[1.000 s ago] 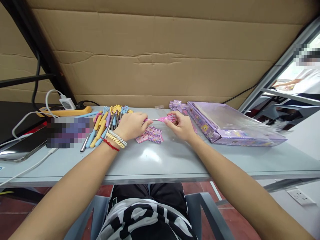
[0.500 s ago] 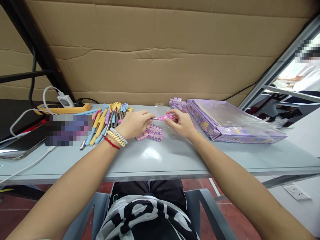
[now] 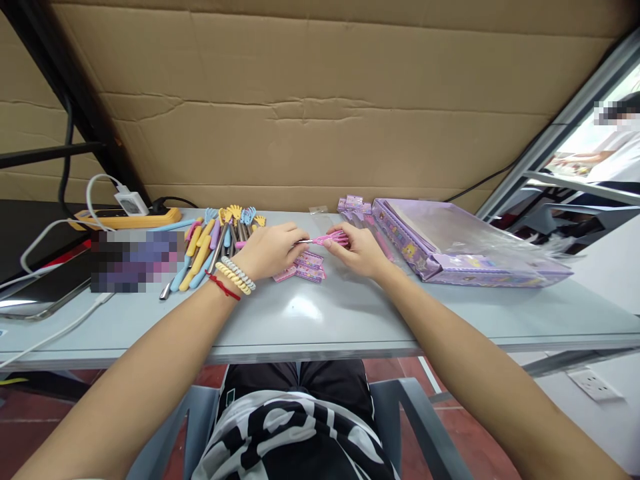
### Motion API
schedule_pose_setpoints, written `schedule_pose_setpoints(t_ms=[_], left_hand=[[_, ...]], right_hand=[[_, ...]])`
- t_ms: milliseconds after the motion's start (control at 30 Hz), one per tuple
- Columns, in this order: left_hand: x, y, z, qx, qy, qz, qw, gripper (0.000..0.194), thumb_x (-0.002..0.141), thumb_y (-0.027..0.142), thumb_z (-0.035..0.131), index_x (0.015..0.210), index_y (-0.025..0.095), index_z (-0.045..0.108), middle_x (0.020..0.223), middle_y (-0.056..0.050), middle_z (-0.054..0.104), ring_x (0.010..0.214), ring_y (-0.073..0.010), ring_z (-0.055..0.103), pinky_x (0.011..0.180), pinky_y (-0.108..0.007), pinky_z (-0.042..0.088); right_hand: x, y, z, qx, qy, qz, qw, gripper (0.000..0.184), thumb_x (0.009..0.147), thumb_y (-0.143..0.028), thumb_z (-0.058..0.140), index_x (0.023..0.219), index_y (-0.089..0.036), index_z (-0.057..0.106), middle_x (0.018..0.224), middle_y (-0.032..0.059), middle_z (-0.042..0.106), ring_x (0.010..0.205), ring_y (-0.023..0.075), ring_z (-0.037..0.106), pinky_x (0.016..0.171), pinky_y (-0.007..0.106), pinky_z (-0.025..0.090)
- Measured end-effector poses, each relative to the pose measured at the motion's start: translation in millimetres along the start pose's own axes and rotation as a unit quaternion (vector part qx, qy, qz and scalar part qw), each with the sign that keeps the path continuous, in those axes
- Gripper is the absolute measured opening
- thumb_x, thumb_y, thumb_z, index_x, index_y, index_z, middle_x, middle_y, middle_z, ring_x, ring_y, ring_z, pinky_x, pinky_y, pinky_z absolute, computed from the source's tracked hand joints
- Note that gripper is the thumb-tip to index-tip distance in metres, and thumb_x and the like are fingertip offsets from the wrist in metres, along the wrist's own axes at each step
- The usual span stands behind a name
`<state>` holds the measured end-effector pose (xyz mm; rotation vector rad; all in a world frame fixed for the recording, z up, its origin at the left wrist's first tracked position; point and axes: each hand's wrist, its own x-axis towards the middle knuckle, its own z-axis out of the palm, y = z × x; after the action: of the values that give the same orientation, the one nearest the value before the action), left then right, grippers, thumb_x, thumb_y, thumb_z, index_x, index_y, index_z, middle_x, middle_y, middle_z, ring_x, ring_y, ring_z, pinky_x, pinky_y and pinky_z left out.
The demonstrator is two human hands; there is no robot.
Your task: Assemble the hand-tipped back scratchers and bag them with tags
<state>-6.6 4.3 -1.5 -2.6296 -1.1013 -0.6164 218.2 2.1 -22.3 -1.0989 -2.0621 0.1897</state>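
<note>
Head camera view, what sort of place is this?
Probably an indoor workstation: a light-grey tabletop holds a pile of pastel-handled metal sticks and a purple printed box, with a brown creased cardboard panel behind.

The left grip (image 3: 273, 251) and right grip (image 3: 363, 251) hold a pink-ended stick (image 3: 330, 239) (metal-shafted) near small cards (image 3: 309, 268).

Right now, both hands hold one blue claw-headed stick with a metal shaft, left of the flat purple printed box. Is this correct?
Only the colour is wrong: in the head view, the claw-headed stick is pink.
</note>
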Motion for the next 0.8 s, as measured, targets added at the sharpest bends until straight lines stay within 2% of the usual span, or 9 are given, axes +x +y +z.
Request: schedule_pose_setpoints(t_ms=[167, 333, 433, 567, 667, 800], left_hand=[[2, 1, -2.2, 0.004, -0.015, -0.018, 1.0, 0.027, 0.095, 0.029, 0.045, 0.104, 0.018, 0.067, 0.1, -0.008, 0.068, 0.088, -0.023, 0.064, 0.064, -0.031, 0.042], [4, 4, -3.3, 0.015, -0.013, -0.034, 0.999, 0.025, 0.096, 0.027, 0.043, 0.101, 0.016, 0.065, 0.096, -0.008, 0.069, 0.089, -0.025, 0.065, 0.065, -0.033, 0.041], [5, 6, -4.3, 0.015, 0.0, -0.042, 0.999, 0.025, 0.097, 0.028, 0.041, 0.1, 0.018, 0.064, 0.092, -0.007, 0.07, 0.086, -0.0244, 0.065, 0.062, -0.033, 0.037], [8, 6, -7.6, 0.046, 0.018, -0.048, 0.998, 0.029, 0.098, 0.03, 0.038, 0.094, 0.018, 0.064, 0.086, -0.006, 0.07, 0.081, -0.0246, 0.064, 0.06, -0.034, 0.033], [10, 2, -11.7, 0.071, 0.03, -0.041, 0.996, 0.031, 0.096, 0.028, 0.037, 0.089, 0.018, 0.065, 0.083, -0.008, 0.069, 0.082, -0.0259, 0.063, 0.066, -0.037, 0.034], [8, -6, -18.3, 0.076, 0.064, -0.046, 0.994, 0.032, 0.096, 0.028, 0.036, 0.092, 0.019, 0.067, 0.087, -0.009, 0.069, 0.087, -0.0266, 0.062, 0.076, -0.042, 0.035]], right_hand=[[1, 0, -1, -0.021, -0.003, -0.011, 1.0, 0.038, 0.091, -0.053, 0.047, 0.088, -0.016, 0.055, 0.069, 0.0041, 0.062, 0.057, 0.0127, 0.051, 0.056, 0.024, 0.035], [3, -3, -6, -0.05, 0.051, -0.039, 0.997, 0.034, 0.094, -0.045, 0.039, 0.085, -0.017, 0.054, 0.063, 0.0029, 0.059, 0.054, 0.0117, 0.048, 0.055, 0.023, 0.033], [4, -7, -7, -0.039, 0.088, -0.041, 0.994, 0.033, 0.094, -0.044, 0.039, 0.084, -0.017, 0.054, 0.065, 0.0038, 0.061, 0.053, 0.0116, 0.049, 0.055, 0.023, 0.034], [5, -11, -3, 0.023, 0.142, 0.019, 0.989, 0.039, 0.093, -0.051, 0.04, 0.082, -0.017, 0.055, 0.063, 0.0037, 0.061, 0.052, 0.0122, 0.052, 0.053, 0.024, 0.038], [6, -13, -1, 0.071, 0.198, 0.07, 0.975, 0.043, 0.091, -0.057, 0.044, 0.081, -0.017, 0.055, 0.062, 0.0033, 0.061, 0.053, 0.0136, 0.056, 0.054, 0.025, 0.042], [8, -13, -4, 0.088, 0.267, 0.089, 0.956, 0.042, 0.088, -0.057, 0.051, 0.081, -0.016, 0.057, 0.062, 0.003, 0.06, 0.053, 0.0147, 0.058, 0.054, 0.026, 0.042]])
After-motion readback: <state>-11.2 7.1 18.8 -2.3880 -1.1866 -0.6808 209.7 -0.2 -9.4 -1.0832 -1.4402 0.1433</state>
